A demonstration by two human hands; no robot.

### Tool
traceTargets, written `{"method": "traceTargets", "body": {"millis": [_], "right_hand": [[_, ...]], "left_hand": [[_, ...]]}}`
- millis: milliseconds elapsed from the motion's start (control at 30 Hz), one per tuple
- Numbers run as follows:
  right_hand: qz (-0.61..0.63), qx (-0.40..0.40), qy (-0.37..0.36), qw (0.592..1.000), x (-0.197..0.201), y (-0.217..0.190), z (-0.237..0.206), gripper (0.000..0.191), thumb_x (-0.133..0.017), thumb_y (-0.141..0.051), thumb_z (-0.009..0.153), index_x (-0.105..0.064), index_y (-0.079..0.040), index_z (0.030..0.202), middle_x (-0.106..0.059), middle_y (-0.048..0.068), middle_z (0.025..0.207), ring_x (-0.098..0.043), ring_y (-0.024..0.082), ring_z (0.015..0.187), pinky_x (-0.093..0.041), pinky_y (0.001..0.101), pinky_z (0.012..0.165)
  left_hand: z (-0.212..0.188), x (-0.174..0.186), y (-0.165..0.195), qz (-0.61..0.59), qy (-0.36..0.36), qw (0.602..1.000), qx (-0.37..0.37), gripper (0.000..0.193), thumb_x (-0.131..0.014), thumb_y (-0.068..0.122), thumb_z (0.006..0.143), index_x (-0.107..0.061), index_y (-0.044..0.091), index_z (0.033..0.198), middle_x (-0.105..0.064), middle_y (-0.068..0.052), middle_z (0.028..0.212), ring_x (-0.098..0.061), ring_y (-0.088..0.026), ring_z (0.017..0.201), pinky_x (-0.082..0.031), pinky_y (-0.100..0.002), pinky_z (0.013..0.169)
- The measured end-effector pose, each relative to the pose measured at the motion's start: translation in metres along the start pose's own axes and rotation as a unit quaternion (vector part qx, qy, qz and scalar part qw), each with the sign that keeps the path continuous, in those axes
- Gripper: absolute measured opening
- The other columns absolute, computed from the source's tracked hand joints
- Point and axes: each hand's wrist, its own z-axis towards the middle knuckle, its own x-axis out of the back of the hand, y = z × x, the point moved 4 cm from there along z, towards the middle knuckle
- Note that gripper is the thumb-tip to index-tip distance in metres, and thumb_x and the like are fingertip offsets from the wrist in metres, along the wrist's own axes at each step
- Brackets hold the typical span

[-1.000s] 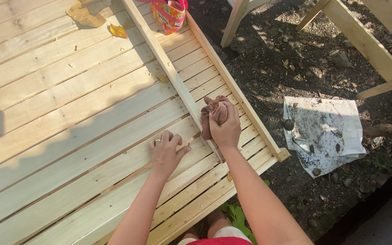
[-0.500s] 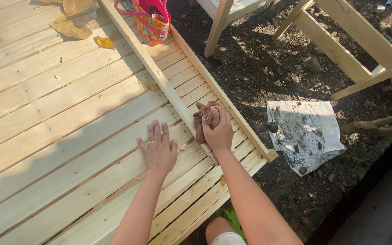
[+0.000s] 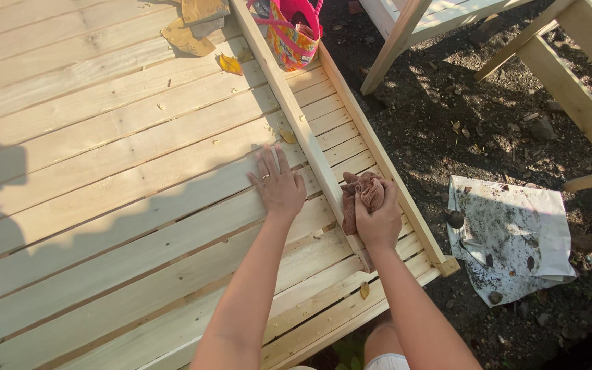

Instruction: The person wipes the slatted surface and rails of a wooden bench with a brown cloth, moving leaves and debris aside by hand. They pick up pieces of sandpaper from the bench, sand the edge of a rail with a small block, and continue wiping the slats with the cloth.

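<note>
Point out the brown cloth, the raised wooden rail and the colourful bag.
brown cloth (image 3: 361,190): head view, bunched top above the right hand.
raised wooden rail (image 3: 289,109): head view, bare middle stretch.
colourful bag (image 3: 289,41): head view, patterned side.

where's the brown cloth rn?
Head view, lower centre-right: brown cloth gripped in the right hand, against the raised wooden rail, right of the flat left hand.

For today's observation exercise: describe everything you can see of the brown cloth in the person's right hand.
The brown cloth is soft, crumpled fabric, reddish-brown, bunched into folds. The right hand grips it from above, fingers curled over it, pressing it against the raised wooden rail of the pale slatted panel. Part hangs down beside the rail, in sunlight.
</note>
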Motion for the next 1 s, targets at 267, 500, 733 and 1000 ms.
{"method": "traceTargets", "body": {"millis": [267, 500, 733, 1000], "right_hand": [[-0.028, -0.108, -0.122, 0.986, -0.009, -0.010, 0.009, 0.048, -0.066, -0.038, 0.089, -0.052, -0.024, 0.132, -0.071, 0.008, 0.122, -0.069, 0.033, 0.111, -0.053, 0.0453, 0.090], [0.018, -0.100, -0.241, 0.965, -0.041, -0.005, 0.018, 0.054, -0.064, -0.038, 0.088, -0.047, -0.021, 0.137, -0.061, 0.005, 0.137, -0.064, 0.029, 0.122, -0.051, 0.0433, 0.097], [0.083, -0.065, -0.281, 0.954, -0.064, -0.003, 0.019, 0.058, -0.063, -0.036, 0.089, -0.043, -0.018, 0.141, -0.052, 0.008, 0.144, -0.059, 0.032, 0.126, -0.050, 0.0447, 0.099], [0.106, -0.062, -0.287, 0.950, -0.066, -0.015, 0.023, 0.054, -0.063, -0.035, 0.090, -0.044, -0.017, 0.138, -0.055, 0.008, 0.143, -0.059, 0.033, 0.127, -0.049, 0.0468, 0.098]], "left_hand": [[0.100, -0.002, -0.016, -0.031, -0.075, 0.997, 0.003, 0.066, -0.068, 0.027, 0.086, -0.046, 0.011, 0.146, -0.024, -0.009, 0.166, -0.018, -0.032, 0.155, -0.012, -0.060, 0.125], [0.042, -0.002, -0.007, -0.101, 0.041, 0.994, -0.033, 0.049, -0.061, 0.007, 0.087, -0.061, 0.005, 0.136, -0.055, -0.013, 0.145, -0.048, -0.036, 0.139, -0.042, -0.046, 0.111], [-0.002, -0.003, 0.019, -0.034, 0.115, 0.991, 0.059, 0.024, -0.060, 0.001, 0.085, -0.075, 0.003, 0.104, -0.071, -0.010, 0.114, -0.063, -0.036, 0.107, -0.053, -0.044, 0.091], [-0.012, 0.009, 0.024, -0.003, 0.126, 0.988, 0.094, 0.017, -0.062, 0.000, 0.082, -0.074, 0.005, 0.093, -0.070, -0.009, 0.105, -0.064, -0.036, 0.102, -0.054, -0.044, 0.090]]}}
